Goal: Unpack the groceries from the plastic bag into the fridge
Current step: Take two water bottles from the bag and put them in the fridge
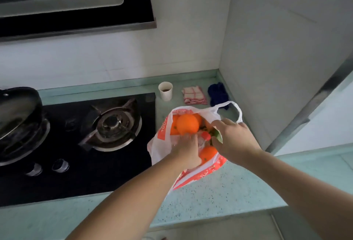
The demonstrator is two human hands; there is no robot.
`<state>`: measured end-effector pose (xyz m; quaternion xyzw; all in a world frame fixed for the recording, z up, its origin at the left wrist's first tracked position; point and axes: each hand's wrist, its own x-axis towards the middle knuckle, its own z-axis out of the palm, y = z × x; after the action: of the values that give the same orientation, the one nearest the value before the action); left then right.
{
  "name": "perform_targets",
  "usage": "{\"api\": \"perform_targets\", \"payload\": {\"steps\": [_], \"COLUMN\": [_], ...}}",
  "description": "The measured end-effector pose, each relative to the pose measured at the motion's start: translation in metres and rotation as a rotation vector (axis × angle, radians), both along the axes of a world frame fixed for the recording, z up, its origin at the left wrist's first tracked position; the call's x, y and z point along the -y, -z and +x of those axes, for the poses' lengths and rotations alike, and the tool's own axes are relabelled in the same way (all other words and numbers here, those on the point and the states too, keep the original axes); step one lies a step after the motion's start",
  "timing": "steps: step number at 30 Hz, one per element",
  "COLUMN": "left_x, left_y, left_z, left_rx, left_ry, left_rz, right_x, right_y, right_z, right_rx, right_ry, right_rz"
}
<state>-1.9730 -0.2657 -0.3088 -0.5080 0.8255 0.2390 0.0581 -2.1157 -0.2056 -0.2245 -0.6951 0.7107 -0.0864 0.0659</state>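
Oranges on top, and both hands are in the plastic bag (162,144), which sits slumped on the pale green countertop (219,197) just right of the gas hob (95,134). Left hand (186,150) is down inside the mouth, fingers spread over crinkly clear packaging beneath the big orange (187,124); whether those fingers have closed on anything I cannot tell, the tips are buried. Right hand (233,138) comes in from the near right and pinches something green, a leaf or a packet edge (217,136), between thumb and fingers at the bag's right rim. My read: that pinch is there to hold the mouth wide or pull the first item clear while the left digs. A red bottle cap (206,135) peeks out between the two hands, and another orange (208,152) lies nearer, low in the bag. One white handle loop (234,108) stands up at the far right, flopped open, so the bag keeps its own shape poorly and needs a steadying hand.

Beyond it, against the wall: a paper cup (165,90), a folded checked cloth (193,95), a dark blue rag (217,94), all well apart from the action. A black pan (19,109) sits on the far-left burner. The pale panel at the right edge may be the fridge (324,117), though I can't be sure. Nothing looks unpacked yet; the bag appears full
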Motion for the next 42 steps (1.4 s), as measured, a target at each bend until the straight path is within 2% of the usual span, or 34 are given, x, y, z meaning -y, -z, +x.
{"api": "perform_targets", "payload": {"steps": [2,4,6,8,13,15,20,25,28,33,39,42], "left_x": [0.001,0.002,0.006,0.009,0.021,0.025,0.033,0.034,0.035,0.034,0.038,0.040], "left_y": [0.007,0.013,0.016,0.015,-0.001,-0.007,-0.009,-0.009,-0.004,0.000,-0.002,-0.004], "left_z": [0.002,0.007,0.014,0.023,0.056,0.068,0.087,0.093,0.096,0.099,0.112,0.120], "left_rx": [0.040,0.043,0.026,-0.089,-0.292,-0.361,-0.495,-0.554,-0.580,-0.603,-0.618,-0.671], "left_ry": [0.024,0.039,0.033,-0.020,-0.151,-0.199,-0.351,-0.361,-0.362,-0.338,-0.364,-0.377], "left_rz": [-0.055,-0.130,-0.107,0.003,0.170,0.201,0.238,0.258,0.276,0.324,0.256,0.221], "right_x": [0.012,0.023,0.033,0.040,0.055,0.061,0.065,0.069,0.073,0.082,0.078,0.076], "right_y": [0.001,0.004,0.011,0.020,0.035,0.036,0.050,0.067,0.066,0.060,0.058,0.069], "right_z": [0.004,0.012,0.019,0.026,0.028,0.026,0.035,0.049,0.058,0.065,0.064,0.058], "right_rx": [-0.169,-0.191,-0.132,-0.011,0.222,0.236,0.036,-0.126,-0.145,-0.238,-0.141,0.040], "right_ry": [-0.034,-0.064,-0.139,-0.162,0.066,0.123,0.023,-0.082,-0.166,-0.180,-0.180,-0.153], "right_rz": [-0.084,-0.108,-0.076,0.010,0.091,0.115,0.295,0.414,0.563,0.381,0.396,0.603]}}
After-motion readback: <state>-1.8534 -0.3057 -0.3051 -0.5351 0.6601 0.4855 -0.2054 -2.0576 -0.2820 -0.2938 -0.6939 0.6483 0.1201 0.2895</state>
